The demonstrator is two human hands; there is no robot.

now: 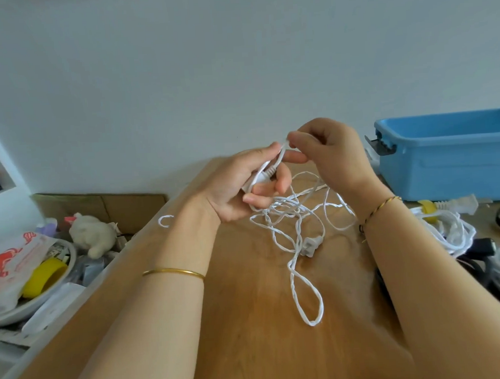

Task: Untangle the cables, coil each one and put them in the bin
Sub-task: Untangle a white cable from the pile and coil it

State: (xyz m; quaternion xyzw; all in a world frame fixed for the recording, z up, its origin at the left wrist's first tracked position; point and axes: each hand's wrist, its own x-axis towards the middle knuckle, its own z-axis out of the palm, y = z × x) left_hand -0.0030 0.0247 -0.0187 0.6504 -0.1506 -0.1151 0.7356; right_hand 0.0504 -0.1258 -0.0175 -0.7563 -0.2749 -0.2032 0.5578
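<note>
While tangled on the worktop [247, 353], the cable [299, 230] was gripped by the left hand [233, 188], seemingly pinched by the right hand [332, 152].

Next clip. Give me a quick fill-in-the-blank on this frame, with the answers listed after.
1. The left hand and the right hand both hold a cable whose colour is ____.
2. The bin at the right end of the table is coloured ____.
3. The gold bangle sits on the ____ forearm.
4. The loose plug lies on the ____, not in the bin.

Missing words: white; blue; left; table.
</note>
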